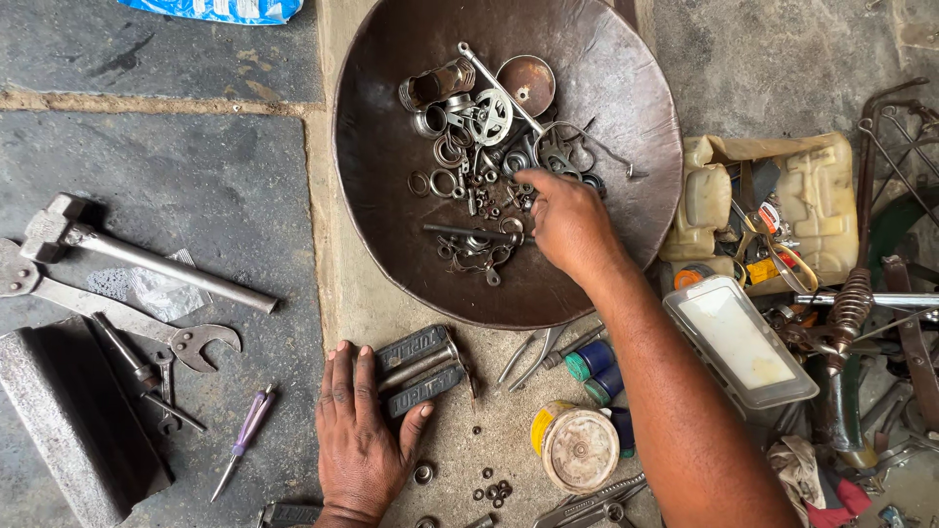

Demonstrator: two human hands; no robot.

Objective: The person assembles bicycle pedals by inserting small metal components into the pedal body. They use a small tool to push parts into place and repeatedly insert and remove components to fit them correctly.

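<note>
Small metal parts (pixel 479 210) in the bowl (pixel 391 264) were pinched by the right hand (pixel 567 225), suggesting sorting, while the left hand (pixel 360 440) lay flat, fingers spread, touching a pedal (pixel 419 364).

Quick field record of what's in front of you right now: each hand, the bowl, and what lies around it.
Right hand: right hand reaches into the metal bowl, fingertips among the small parts; grip cannot be told.
Left hand: left hand flat on the floor, fingers open, touching a bicycle pedal.
Bowl contents: rings, washers, bolts, a small sprocket.
Left of bowl: hammer, spanner, purple screwdriver.
Near arm: pliers, round tin.
</note>
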